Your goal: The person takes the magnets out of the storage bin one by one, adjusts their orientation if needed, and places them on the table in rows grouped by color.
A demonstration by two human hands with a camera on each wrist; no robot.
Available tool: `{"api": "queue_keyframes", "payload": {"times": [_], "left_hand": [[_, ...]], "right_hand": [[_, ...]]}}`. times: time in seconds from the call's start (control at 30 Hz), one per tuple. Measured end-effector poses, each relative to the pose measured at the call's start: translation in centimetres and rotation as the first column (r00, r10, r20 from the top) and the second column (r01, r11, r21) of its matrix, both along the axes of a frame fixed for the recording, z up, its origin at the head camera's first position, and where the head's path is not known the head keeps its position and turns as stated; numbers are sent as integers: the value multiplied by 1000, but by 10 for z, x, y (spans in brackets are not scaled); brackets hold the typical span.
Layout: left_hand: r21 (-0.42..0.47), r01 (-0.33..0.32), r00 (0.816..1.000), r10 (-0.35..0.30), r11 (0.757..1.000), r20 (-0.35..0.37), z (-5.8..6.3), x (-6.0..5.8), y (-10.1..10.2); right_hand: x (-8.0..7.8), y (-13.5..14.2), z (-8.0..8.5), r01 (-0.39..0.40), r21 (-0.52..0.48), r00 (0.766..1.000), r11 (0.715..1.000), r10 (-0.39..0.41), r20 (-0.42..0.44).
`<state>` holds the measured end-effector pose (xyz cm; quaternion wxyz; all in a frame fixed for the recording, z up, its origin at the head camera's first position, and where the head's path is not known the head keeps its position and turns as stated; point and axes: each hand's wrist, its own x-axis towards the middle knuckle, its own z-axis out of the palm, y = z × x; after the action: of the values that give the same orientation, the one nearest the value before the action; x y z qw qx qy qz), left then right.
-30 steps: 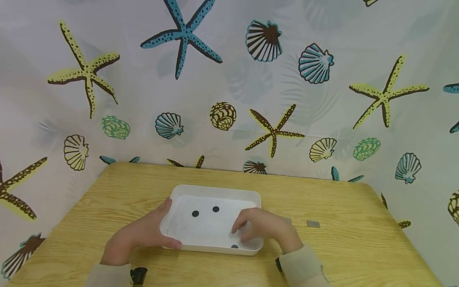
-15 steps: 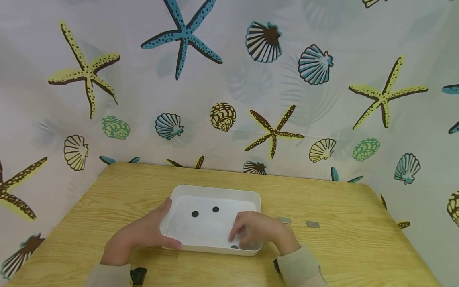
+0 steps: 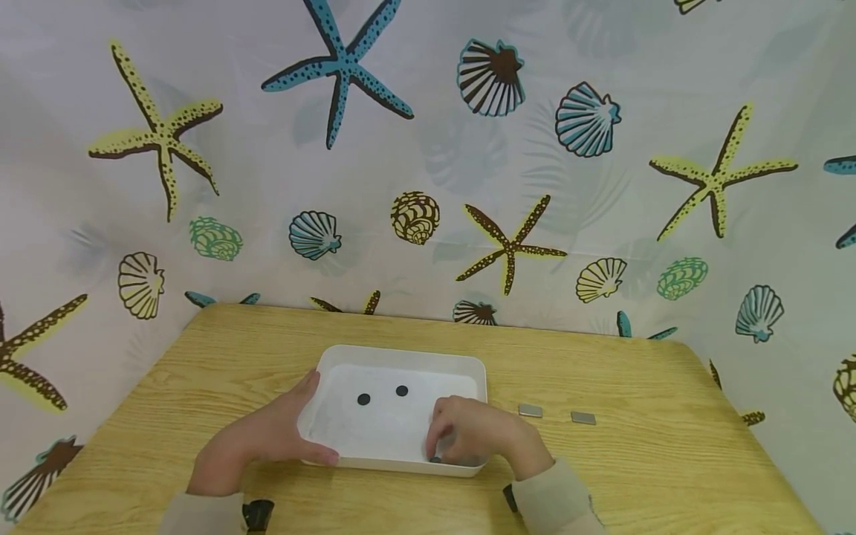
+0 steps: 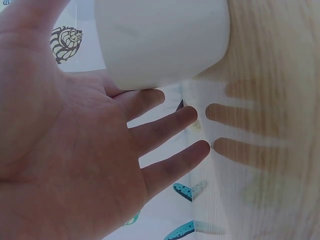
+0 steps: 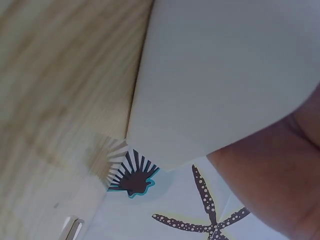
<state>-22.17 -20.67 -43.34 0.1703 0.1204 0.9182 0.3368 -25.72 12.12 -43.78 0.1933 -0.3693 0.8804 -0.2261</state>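
Note:
A shallow white tray (image 3: 374,431) lies on the wooden table. At its left end my left hand (image 3: 267,431) holds it, thumb along the front wall and forefinger at the back corner. In the left wrist view the other fingers (image 4: 170,170) stretch out past the tray's end. My right hand (image 3: 468,431) is inside the tray at the front right, thumb and forefinger bent down around a small black disc (image 3: 435,460), which they partly hide. Further back in the tray are two more black discs, one at left (image 3: 364,400) and another at right (image 3: 402,391). The right wrist view shows mostly the tray's outer wall (image 5: 220,85).
Two small grey rectangular plates, a nearer one (image 3: 530,411) and a farther one (image 3: 583,418), lie on the table (image 3: 642,461) right of the tray. A curtain (image 3: 428,148) printed with starfish and shells hangs behind the table and along its sides.
My right hand has moved down and slightly left inside the tray, its fingertips closing in on the front disc. The nearer grey plate has come fully into sight. The left hand stays put.

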Motion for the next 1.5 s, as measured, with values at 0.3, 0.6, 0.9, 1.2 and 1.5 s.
{"api": "queue_keyframes", "payload": {"times": [0.3,0.6,0.9,1.2,1.5], "left_hand": [[0,5,1000,-5,1000,-5,0,-1,0],[-6,4,1000,-4,1000,-11,0,-1,0],[-14,-1,1000,1,1000,-18,-2,-2,0],[1,16,1000,-16,1000,-24,-5,-3,-1],[12,12,1000,-12,1000,-13,-4,-2,-2]], "right_hand": [[0,0,-1,-28,19,999,999,28,-22],[0,0,-3,-27,16,998,1000,28,-50],[0,3,-1,70,6,995,998,-69,-67],[-4,9,6,99,-49,991,994,-103,-81],[-3,18,18,146,-72,985,987,-151,-79]]}}
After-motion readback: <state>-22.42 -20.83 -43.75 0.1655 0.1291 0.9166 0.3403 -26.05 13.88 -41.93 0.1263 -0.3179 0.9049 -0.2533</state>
